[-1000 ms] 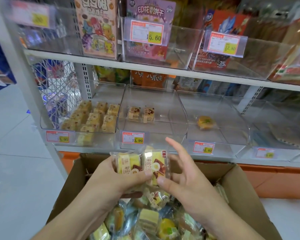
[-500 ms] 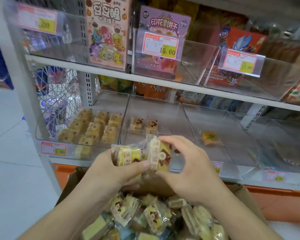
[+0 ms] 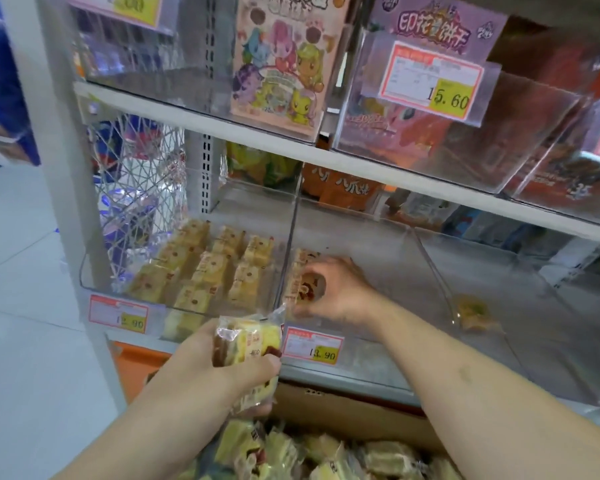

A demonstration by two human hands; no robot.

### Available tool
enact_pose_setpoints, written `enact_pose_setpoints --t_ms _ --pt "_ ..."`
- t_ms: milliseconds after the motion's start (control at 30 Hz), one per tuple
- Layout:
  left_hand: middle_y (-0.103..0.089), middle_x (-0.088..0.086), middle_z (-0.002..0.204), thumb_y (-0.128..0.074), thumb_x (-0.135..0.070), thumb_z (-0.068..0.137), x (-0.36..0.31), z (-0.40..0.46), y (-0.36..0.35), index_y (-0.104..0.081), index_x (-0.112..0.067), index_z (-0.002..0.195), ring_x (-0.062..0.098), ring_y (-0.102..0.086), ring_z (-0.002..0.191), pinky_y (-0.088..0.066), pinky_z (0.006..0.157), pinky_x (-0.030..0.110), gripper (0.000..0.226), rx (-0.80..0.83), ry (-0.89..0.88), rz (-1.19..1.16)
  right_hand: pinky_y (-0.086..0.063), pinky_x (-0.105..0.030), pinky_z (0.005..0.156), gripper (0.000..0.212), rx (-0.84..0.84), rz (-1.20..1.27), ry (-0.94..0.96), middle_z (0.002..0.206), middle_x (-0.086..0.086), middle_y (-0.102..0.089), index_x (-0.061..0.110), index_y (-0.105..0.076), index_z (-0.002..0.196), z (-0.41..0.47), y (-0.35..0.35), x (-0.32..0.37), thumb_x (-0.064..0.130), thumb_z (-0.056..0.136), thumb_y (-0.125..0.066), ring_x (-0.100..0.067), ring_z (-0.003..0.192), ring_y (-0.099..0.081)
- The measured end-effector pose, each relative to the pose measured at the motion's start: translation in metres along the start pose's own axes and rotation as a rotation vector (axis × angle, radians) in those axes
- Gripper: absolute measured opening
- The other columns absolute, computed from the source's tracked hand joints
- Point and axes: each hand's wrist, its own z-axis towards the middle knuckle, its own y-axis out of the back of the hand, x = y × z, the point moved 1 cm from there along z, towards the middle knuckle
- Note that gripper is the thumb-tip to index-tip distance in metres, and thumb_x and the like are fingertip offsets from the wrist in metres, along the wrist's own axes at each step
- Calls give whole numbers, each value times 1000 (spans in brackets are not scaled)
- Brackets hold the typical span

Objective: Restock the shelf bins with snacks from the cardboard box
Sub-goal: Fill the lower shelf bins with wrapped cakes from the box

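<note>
My right hand (image 3: 329, 289) reaches into the middle clear bin (image 3: 378, 237) on the lower shelf and grips a wrapped cake snack (image 3: 303, 285) near the bin's left wall, beside another packet at the back. In front of that bin's price tag, my left hand (image 3: 222, 365) holds a stack of wrapped yellow cake snacks (image 3: 253, 344). The cardboard box (image 3: 343, 410) sits below the shelf, with several wrapped snacks (image 3: 291, 455) heaped inside.
The left bin (image 3: 94, 285) holds several rows of yellow cakes (image 3: 208, 268). In the bin to the right lies one single packet (image 3: 471, 311). Upper shelf bins carry cartoon snack boxes (image 3: 278, 60) and price tags. A white shelf post (image 3: 66, 202) stands left, grey floor beyond.
My right hand took one snack from the stack and carried it forward into the middle bin. The left hand stayed by the bin front with the rest. The view moved closer.
</note>
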Motion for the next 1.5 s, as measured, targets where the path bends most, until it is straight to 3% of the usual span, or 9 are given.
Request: enact_pose_setpoints --t_ms 200,433,567,667,867,967,1100,1267,1500 --pt "-77 22 110 -83 3 82 6 6 0 -66 -11 115 43 -76 101 -59 91 62 40 -5 86 -94 -22 -47 127 87 70 -52 -41 167 9 -32 42 -44 155 -5 6 2 70 79 -78 -24 154 -21" --pt "-79 16 113 -75 -11 89 -14 -23 -18 -61 -10 134 34 -78 102 -61 94 55 47 119 113 -226 -50 -32 104 43 -84 714 90 126 17 -68 41 -65 127 -141 41 26 12 95 -67 -1 122 -61" --pt "-78 9 120 -69 -21 98 -19 -45 -42 -62 -17 139 30 -76 109 -59 99 50 42 255 94 -144 -59 -32 93 41 -36 950 -27 118 21 -70 43 -60 129 -212 34 31 33 94 -77 -2 111 -69" --pt "-79 2 117 -71 -27 98 -16 -62 -61 -66 -23 134 21 -77 106 -62 88 35 37 322 41 -8 -60 -28 83 45 -95 1067 -125 110 12 -75 39 -61 126 -238 27 26 17 92 -80 -9 101 -75" --pt "-50 -29 142 -97 -46 66 -15 -72 -67 -24 -68 148 1 -61 125 -53 107 36 112 267 -316 544 -58 -28 80 37 -117 1156 -293 101 7 -78 36 -66 123 -255 34 5 15 94 -77 -11 93 -77" --pt "-21 -45 148 -89 -61 69 -27 -69 -71 -28 -59 153 -18 -34 135 -39 116 22 104 243 -603 951 -55 -21 79 38 -118 1109 -282 101 5 -78 36 -66 126 -251 37 -2 26 92 -79 -8 89 -76" --pt "-40 -39 136 -83 -53 72 -48 -49 -89 -44 -48 146 -12 -45 127 -45 107 20 83 243 -708 1148 -58 -22 81 45 -139 998 -217 101 5 -71 38 -61 140 -234 47 -16 36 96 -75 -4 81 -71" --pt "-53 -23 128 -88 -49 72 -81 15 -121 -51 -37 142 0 -53 115 -39 92 14 81 97 -784 1243 -24 -21 123 60 -348 427 -50 156 31 -35 41 -31 162 -207 73 -68 36 108 -54 12 143 -29" --pt "-59 -11 126 -87 -47 77 -65 138 -181 -63 -30 128 14 -55 123 -44 103 29 59 133 -635 1380 -2 -8 122 62 -305 240 38 164 35 -7 37 -25 166 -163 42 -130 33 110 -51 18 151 -3"
